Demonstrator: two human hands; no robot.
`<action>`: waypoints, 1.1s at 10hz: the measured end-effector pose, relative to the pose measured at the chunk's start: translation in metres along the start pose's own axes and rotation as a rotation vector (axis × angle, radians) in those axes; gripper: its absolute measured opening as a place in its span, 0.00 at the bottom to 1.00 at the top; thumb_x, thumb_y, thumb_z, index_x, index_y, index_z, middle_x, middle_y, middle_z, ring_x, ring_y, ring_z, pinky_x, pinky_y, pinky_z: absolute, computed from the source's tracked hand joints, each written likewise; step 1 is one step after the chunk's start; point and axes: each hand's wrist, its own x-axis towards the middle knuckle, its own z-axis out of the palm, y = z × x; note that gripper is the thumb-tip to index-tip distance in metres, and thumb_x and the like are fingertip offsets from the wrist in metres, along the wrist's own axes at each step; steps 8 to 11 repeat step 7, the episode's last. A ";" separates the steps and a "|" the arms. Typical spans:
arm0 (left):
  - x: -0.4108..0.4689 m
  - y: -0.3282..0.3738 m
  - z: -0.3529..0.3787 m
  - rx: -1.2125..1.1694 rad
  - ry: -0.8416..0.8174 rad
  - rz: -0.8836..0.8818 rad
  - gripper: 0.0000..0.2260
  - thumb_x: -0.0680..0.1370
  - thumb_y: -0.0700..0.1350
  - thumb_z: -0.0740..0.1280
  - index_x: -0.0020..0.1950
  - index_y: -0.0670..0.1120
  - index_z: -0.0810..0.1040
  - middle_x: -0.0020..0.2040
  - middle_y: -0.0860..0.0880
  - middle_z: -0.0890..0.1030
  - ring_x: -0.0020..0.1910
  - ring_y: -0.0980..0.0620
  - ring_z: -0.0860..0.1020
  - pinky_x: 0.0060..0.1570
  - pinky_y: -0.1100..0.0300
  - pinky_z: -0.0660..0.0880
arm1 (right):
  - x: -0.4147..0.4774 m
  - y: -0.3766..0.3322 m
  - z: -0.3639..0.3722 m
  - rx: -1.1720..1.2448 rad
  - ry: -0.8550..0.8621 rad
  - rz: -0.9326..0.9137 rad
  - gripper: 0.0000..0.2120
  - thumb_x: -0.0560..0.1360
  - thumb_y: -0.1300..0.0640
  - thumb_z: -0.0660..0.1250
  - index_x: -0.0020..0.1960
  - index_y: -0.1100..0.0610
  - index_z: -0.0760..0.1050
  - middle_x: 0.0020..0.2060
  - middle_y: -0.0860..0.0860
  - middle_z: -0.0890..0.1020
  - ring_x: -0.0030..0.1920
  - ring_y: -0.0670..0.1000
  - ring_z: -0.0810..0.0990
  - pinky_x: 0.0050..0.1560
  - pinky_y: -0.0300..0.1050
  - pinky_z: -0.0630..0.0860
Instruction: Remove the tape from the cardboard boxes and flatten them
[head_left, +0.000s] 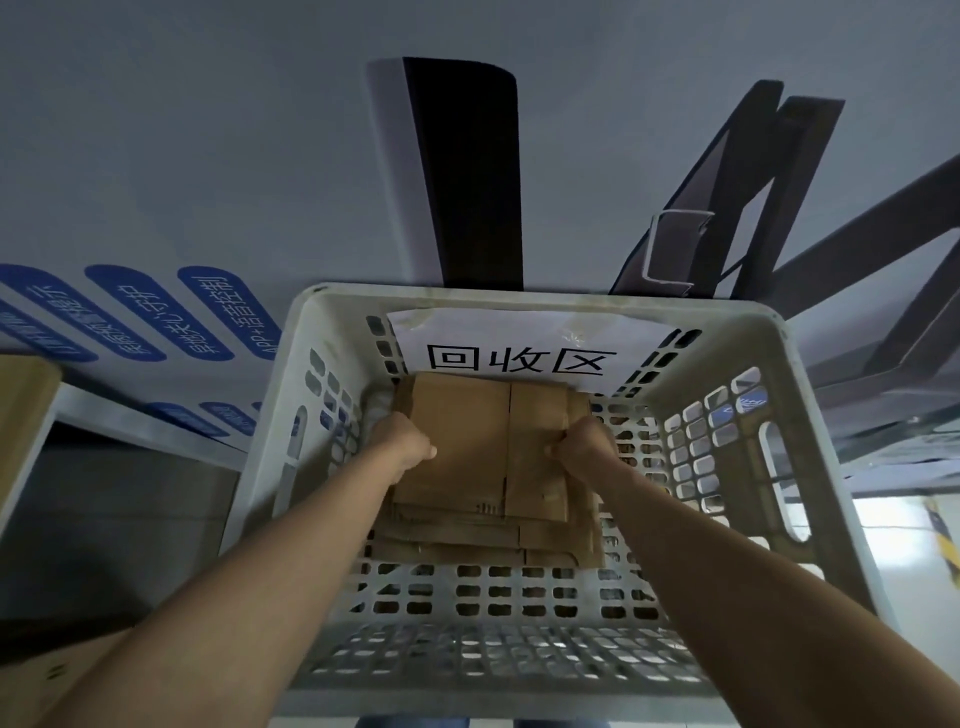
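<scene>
Contents of white perforated crate (519, 297): stack of flattened cardboard boxes (467, 540) on its floor, paper label (519, 338) on far wall. Gripping opposite side edges of top flattened box (488, 441): left hand (400, 436), right hand (584, 447), fingers curled tight on the cardboard.

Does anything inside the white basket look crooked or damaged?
Slightly. The flattened cardboard pile under the top sheet is stacked unevenly; its edges stick out at the near side. The basket shows no visible damage.
</scene>
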 end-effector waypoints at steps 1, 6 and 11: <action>-0.005 -0.007 0.008 0.203 0.097 0.038 0.20 0.75 0.40 0.70 0.65 0.37 0.71 0.66 0.40 0.71 0.57 0.44 0.75 0.45 0.62 0.70 | 0.000 -0.005 0.001 -0.095 0.006 -0.003 0.13 0.76 0.55 0.68 0.55 0.62 0.72 0.41 0.55 0.75 0.44 0.51 0.74 0.37 0.41 0.71; -0.030 0.001 0.009 0.523 0.154 0.318 0.35 0.76 0.33 0.62 0.77 0.42 0.47 0.74 0.40 0.54 0.68 0.41 0.67 0.60 0.55 0.71 | -0.016 0.003 0.002 -0.186 0.053 -0.096 0.11 0.78 0.59 0.63 0.58 0.62 0.73 0.46 0.54 0.77 0.43 0.51 0.76 0.42 0.42 0.73; -0.038 0.002 -0.005 0.454 0.132 0.273 0.39 0.75 0.37 0.68 0.78 0.45 0.47 0.76 0.41 0.51 0.71 0.42 0.63 0.61 0.56 0.70 | -0.027 0.006 -0.004 -0.104 0.096 -0.103 0.13 0.78 0.54 0.63 0.57 0.63 0.73 0.45 0.54 0.77 0.40 0.50 0.74 0.36 0.40 0.72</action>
